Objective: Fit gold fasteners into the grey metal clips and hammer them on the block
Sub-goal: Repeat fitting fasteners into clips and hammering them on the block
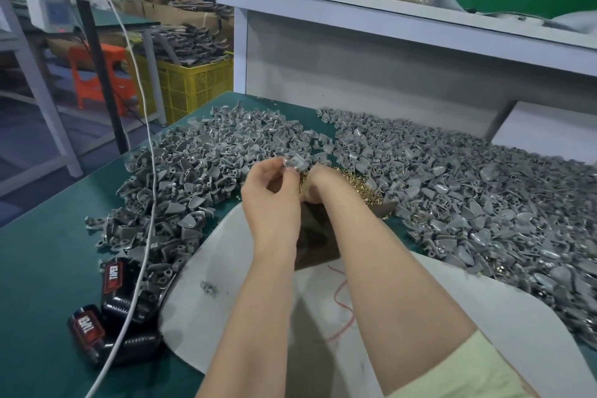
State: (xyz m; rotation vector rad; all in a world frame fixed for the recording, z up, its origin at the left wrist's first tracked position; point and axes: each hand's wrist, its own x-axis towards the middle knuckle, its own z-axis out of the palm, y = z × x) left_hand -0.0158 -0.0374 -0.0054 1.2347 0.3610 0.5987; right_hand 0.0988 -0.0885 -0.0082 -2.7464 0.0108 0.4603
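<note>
Your left hand (269,200) and right hand (318,186) meet above a green table (42,255). The fingertips of both pinch one grey clip (294,162), held up over a small heap of gold fasteners (347,182). Large piles of grey clips (452,191) spread across the table on both sides. A dark block (315,236) lies beneath your wrists on a white sheet (245,307). A white cable (142,236) runs along the left.

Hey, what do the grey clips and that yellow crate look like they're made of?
Grey clips: likely cast metal, matte grey with dull highlights on curved faces, though moulded plastic can't be ruled out. Yellow crate: looks like moulded plastic, uniformly coloured with a perforated grid wall.
</note>
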